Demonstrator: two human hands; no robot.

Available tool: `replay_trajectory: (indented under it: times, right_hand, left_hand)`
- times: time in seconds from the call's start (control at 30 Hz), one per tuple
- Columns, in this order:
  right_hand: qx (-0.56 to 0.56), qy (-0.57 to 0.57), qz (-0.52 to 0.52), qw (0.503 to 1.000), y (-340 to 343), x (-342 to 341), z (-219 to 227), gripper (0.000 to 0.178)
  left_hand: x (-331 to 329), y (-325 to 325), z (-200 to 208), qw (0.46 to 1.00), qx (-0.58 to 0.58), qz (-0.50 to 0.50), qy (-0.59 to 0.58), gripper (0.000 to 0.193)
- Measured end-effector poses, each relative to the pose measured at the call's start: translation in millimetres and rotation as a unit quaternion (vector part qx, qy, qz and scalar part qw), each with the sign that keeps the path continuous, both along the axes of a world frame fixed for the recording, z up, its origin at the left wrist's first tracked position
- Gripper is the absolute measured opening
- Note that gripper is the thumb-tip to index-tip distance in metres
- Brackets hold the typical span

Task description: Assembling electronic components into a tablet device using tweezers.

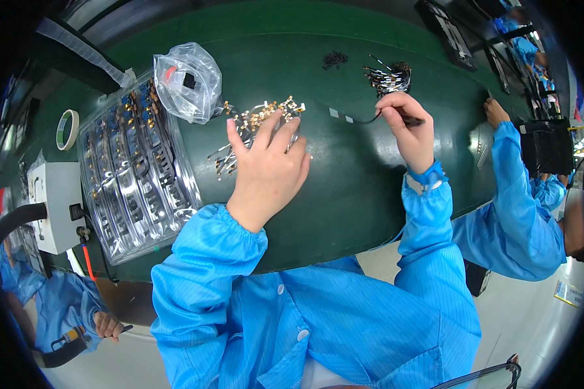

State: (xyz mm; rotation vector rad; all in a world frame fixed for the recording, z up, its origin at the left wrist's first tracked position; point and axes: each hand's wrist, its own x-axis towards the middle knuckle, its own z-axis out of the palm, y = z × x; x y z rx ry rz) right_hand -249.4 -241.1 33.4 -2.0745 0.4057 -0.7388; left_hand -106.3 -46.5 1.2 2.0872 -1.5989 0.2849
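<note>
My left hand [269, 165] rests palm down with fingers spread over a pile of small flex cables [253, 117] with gold and white ends. Its fingertips touch the pile, and the hand hides part of it. Held in a pinch by my right hand [409, 126] is a thin black strip [363, 120] with pale patches, its free end pointing left toward the pile. Just beyond that hand lies a bundle of similar thin parts [389, 79], dark with white and gold bits.
Left of the pile lies a clear tray [188, 175] of small parts, with a clear plastic bag [204, 81] at its far corner. A tape roll [66, 129] and white box [57, 207] stand farther left. Small black pieces [335, 59] lie at the back. A co-worker's sleeve [516, 175] is at right.
</note>
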Motion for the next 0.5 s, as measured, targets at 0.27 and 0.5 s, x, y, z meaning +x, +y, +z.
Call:
replay_trajectory:
  times: [0.27,0.5]
  right_hand:
    - [-0.137,0.177,0.142,0.964,3.3,20.8,-22.5,0.016]
    - [-0.203,0.115,-0.011,0.972,-4.3,25.4,-26.4,0.018]
  left_hand:
    - [5.2,-2.3,-1.0,0.999,-0.01,0.05,0.001,0.021]
    - [-8.5,-2.7,-1.2,0.999,-0.033,-0.026,0.015,0.02]
